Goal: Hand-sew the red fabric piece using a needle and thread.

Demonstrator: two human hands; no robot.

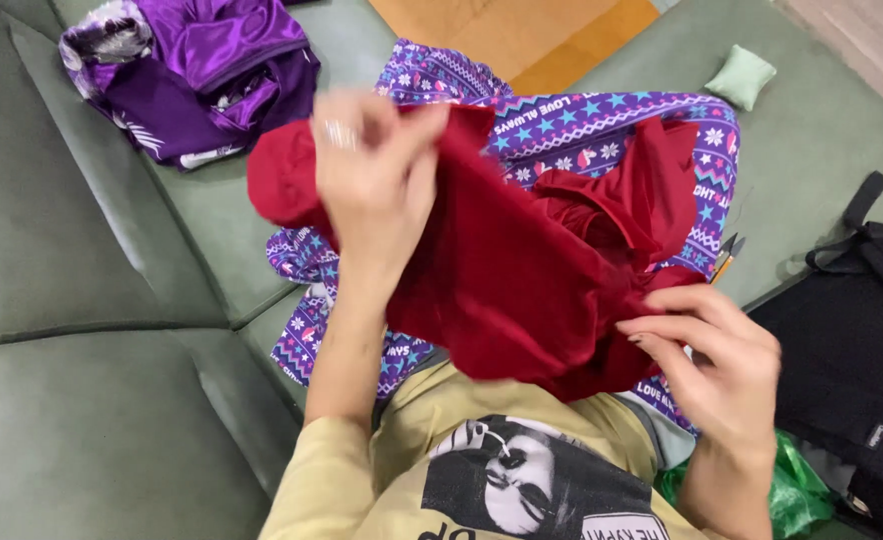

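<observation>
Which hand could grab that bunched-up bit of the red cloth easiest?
Probably the right hand. It holds the red cloth at its lower edge, just below the bunched part. The left hand pinches the far top edge, further from it.

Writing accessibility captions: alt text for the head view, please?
Both hands hold up a dark red garment, the left hand gripping its upper edge, the right hand its lower corner. Beneath lies a purple patterned cloth on a green sofa, with a shiny purple garment behind.

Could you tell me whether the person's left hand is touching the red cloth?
Touching: the head view shows the left hand with its fingers pinching the red cloth's upper edge.
</observation>
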